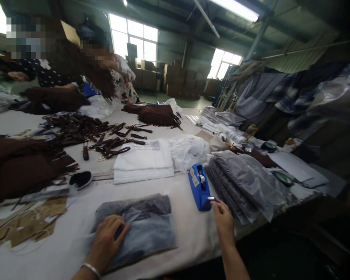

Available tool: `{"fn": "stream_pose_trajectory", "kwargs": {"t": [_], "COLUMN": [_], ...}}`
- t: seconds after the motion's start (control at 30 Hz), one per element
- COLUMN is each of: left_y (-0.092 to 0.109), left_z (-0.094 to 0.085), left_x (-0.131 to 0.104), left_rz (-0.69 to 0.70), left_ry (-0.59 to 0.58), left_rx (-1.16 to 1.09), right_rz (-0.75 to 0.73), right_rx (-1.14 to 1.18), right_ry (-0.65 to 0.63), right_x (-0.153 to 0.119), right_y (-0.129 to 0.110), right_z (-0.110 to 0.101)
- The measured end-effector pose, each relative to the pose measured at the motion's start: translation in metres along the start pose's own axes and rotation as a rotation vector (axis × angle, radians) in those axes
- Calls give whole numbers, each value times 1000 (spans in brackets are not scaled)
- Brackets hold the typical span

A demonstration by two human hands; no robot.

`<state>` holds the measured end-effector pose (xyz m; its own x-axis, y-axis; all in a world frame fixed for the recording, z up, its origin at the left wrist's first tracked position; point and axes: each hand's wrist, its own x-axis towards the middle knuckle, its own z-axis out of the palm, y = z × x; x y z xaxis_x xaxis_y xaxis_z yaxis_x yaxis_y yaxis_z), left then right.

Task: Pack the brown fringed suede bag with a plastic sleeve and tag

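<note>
A dark folded item in a clear plastic bag point(151, 229) lies flat on the table before me. My left hand point(110, 235) rests on the bag's left part, fingers loosely bent and thumb apart, gripping nothing that I can see. To the right stands a blue tape dispenser point(198, 190), its roll partly visible. At the dispenser's near end my right hand point(222, 216) pinches a short strip of clear tape point(211, 198) between thumb and fingers. Just right of it is a stack of bagged dark items point(245, 179).
White plastic bags point(144, 161) lie behind the bagged item. Dark brown straps point(84, 130) with metal clasps are heaped beyond, near brown fringed pieces point(156, 114). Brown card tags point(37, 221) lie at the left. Other people point(61, 74) stand across the table.
</note>
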<state>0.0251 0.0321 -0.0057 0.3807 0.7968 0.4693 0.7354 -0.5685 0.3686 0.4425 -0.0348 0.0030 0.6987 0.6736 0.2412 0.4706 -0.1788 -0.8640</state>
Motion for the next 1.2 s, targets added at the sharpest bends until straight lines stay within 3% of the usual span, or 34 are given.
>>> {"fn": "stream_pose_trajectory", "kwargs": {"t": [0.1, 0.2, 0.37, 0.43, 0.57, 0.7, 0.83, 0.9, 1.03, 1.1, 1.2], "left_y": [-2, -4, -7, -6, 0, 4, 5, 4, 3, 2, 4], "left_z": [1, 3, 5, 5, 1, -2, -4, -5, -6, -6, -7], "left_x": [0, 0, 1, 1, -1, -3, -4, -3, -2, -2, -4], "left_rz": [18, 22, 20, 10, -25, -78, -122, -120, -118, -116, -124], "left_ry": [11, 13, -2, -4, -37, -75, -79, -92, -105, -109, -119], "left_rx": [13, 11, -13, -24, -30, -41, -80, -104, -116, -115, -106], "right_rz": [-42, -37, -38, -48, 20, 94, 100, 10, -367, -593, -839], "right_rx": [-28, -25, 65, 93, 140, -24, -128, -27, 90, -19, -291], "right_ry": [70, 89, -149, -156, 5, 40, 22, -127, -797, -1046, -1239], "right_x": [-6, 9, 32, 24, -5, -16, -19, -29, -54, -61, -66], "right_y": [5, 2, -20, -26, -18, -2, -19, -44, -108, -135, -154], "right_z": [-6, -10, -5, -1, 0, -13, -21, -10, 53, 93, 140]}}
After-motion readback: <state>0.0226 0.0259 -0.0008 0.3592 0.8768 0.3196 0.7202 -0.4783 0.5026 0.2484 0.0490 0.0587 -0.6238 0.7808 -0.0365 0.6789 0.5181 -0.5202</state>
